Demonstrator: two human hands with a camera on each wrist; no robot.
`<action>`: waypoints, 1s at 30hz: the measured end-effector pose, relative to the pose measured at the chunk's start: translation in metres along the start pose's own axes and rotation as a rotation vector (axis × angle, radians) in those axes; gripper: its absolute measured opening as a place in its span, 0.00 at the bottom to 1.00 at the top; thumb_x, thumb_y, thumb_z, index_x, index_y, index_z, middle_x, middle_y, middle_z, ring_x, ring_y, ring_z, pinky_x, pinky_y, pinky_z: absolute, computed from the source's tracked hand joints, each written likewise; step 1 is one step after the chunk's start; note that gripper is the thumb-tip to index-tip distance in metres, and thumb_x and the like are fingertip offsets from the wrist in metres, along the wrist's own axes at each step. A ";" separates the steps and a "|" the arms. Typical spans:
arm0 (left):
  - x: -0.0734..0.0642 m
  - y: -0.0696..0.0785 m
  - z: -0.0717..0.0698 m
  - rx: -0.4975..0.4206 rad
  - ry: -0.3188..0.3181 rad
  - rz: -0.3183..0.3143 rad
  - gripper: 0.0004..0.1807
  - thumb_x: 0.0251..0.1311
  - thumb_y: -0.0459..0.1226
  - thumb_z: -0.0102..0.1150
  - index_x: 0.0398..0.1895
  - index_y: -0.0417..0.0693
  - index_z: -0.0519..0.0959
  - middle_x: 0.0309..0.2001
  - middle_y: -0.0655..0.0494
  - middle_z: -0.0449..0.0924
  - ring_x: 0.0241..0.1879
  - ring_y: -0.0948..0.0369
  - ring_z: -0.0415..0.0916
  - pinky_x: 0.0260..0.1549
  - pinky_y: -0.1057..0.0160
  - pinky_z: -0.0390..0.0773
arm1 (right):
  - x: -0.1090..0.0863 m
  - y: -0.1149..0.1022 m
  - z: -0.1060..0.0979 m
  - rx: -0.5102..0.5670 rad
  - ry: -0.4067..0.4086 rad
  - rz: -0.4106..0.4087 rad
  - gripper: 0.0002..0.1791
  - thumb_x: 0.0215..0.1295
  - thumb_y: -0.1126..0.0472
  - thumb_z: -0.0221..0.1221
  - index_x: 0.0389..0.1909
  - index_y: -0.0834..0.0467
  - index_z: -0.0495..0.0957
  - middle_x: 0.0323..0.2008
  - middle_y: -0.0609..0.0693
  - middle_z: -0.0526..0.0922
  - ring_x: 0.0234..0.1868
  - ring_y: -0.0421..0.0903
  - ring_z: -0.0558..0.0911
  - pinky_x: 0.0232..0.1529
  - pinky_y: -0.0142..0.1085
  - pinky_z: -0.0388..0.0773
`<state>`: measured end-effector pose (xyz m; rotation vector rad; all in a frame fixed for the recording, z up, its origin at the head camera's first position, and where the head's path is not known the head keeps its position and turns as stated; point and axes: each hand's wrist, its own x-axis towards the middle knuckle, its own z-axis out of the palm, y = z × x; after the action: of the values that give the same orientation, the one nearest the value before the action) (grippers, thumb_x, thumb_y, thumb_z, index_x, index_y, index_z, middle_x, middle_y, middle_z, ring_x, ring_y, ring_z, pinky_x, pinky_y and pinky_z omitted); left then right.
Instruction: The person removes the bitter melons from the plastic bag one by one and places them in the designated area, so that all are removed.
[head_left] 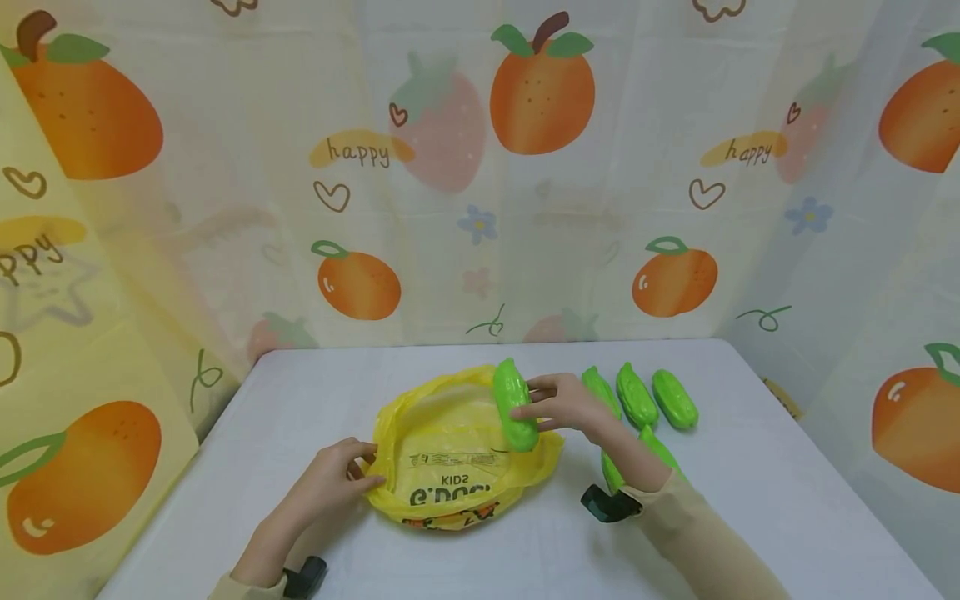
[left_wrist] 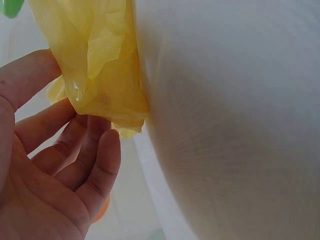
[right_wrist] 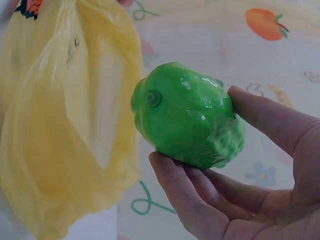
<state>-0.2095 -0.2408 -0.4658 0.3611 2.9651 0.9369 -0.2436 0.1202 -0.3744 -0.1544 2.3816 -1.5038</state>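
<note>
A yellow plastic bag (head_left: 442, 433) with dark print lies on the table, its mouth spread wide. My left hand (head_left: 339, 475) pinches the left edge of the bag; in the left wrist view the yellow film (left_wrist: 95, 65) passes between thumb and fingers, hiding some fingertips. A green toy cucumber (head_left: 516, 408), shiny and bumpy, is held in my right hand (head_left: 561, 402) over the right side of the bag's opening. The right wrist view shows the toy cucumber (right_wrist: 187, 117) end-on, between the thumb and the fingertips, beside the bag.
Several more green toy cucumbers (head_left: 636, 396) lie to the right of the bag, some partly covered by my right forearm. The white-covered table (head_left: 780, 467) ends at a fruit-printed cloth (head_left: 450, 275) behind it.
</note>
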 end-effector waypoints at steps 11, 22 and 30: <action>0.001 0.001 0.001 -0.005 0.006 0.003 0.25 0.46 0.41 0.73 0.48 0.41 0.80 0.37 0.60 0.78 0.28 0.66 0.71 0.25 0.70 0.73 | -0.011 0.005 -0.024 0.006 0.014 -0.002 0.42 0.52 0.55 0.70 0.65 0.68 0.64 0.57 0.66 0.74 0.50 0.53 0.81 0.44 0.41 0.81; 0.002 0.001 0.002 -0.006 -0.005 -0.016 0.25 0.46 0.43 0.73 0.49 0.42 0.80 0.37 0.61 0.78 0.28 0.66 0.71 0.24 0.70 0.72 | -0.023 0.016 -0.045 -0.055 0.046 -0.008 0.44 0.54 0.53 0.69 0.66 0.69 0.61 0.59 0.69 0.71 0.52 0.56 0.79 0.46 0.44 0.80; 0.002 0.000 0.003 -0.014 0.001 0.005 0.26 0.46 0.41 0.73 0.49 0.40 0.80 0.37 0.60 0.78 0.28 0.66 0.71 0.24 0.70 0.73 | -0.031 0.023 -0.058 -0.075 0.076 0.009 0.45 0.53 0.52 0.69 0.66 0.70 0.60 0.60 0.70 0.69 0.56 0.59 0.77 0.47 0.44 0.80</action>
<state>-0.2108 -0.2388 -0.4677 0.3676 2.9577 0.9584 -0.2310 0.1885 -0.3654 -0.1053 2.4959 -1.4418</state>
